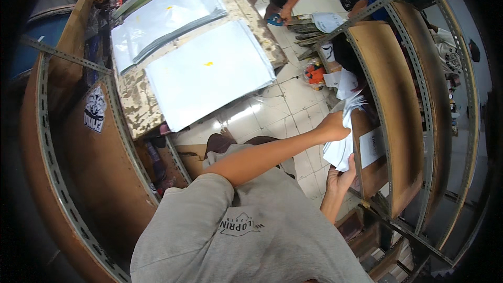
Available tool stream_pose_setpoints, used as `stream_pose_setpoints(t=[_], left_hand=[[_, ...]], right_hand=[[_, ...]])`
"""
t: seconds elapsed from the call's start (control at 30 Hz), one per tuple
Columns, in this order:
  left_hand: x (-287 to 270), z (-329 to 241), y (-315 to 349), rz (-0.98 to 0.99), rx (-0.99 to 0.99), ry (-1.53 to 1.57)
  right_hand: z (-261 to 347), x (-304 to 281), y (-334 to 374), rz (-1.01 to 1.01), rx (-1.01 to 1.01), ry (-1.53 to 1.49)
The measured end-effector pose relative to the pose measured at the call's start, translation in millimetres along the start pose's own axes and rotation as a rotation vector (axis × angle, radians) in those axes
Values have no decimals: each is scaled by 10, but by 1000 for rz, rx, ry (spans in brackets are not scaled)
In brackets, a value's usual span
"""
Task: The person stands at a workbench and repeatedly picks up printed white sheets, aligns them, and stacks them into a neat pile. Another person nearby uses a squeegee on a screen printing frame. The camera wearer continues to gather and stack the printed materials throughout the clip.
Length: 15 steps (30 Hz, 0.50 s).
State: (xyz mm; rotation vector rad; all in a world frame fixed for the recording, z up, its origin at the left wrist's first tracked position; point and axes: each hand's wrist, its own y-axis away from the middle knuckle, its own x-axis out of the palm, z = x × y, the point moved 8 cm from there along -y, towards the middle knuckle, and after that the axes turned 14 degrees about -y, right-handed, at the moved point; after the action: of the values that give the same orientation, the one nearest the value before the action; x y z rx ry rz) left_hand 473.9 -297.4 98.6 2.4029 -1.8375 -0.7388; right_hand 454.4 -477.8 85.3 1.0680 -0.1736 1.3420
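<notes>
Setting: cramped storeroom with a white tiled floor (285, 113), slotted steel racks with brown board shelves on left and right, seen from above over a grey T-shirt (246, 230)
Right hand: near right at (341, 177), palm up with fingers curled under the lower end of a sheaf of white plastic mailer bags (339, 149), propping it from below
Left hand: arm reaches across the body; left hand (334, 127) is closed on the upper part of the same sheaf, just above the right
Bags: held upright between both hands at the front edge of the right rack's shelf (390, 126), top corners fanning out; a white paper label (372, 147) lies on the board just beside them
Step, as judged: sheaf is being gathered or pulled at the shelf edge; which way it is going cannot be told
Next move calls for: a firm two-handed grip so the slippery bags stay squared, clearing the steel upright
Mid left: worn table (133, 105) bearing large stacks of white bags (209, 71)
Far: another person's hand (285, 15) reaching down to bundles on the floor
</notes>
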Motion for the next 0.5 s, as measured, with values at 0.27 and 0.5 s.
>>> stream_pose_setpoints(t=[0.27, 0.5], left_hand=[[-817, -496, 668, -128, 322, -35], [-1997, -627, 1235, -217, 428, 71]], right_hand=[[-1003, -582, 30, -76, 394, -691], [-1212, -143, -393, 382, -32, 387]])
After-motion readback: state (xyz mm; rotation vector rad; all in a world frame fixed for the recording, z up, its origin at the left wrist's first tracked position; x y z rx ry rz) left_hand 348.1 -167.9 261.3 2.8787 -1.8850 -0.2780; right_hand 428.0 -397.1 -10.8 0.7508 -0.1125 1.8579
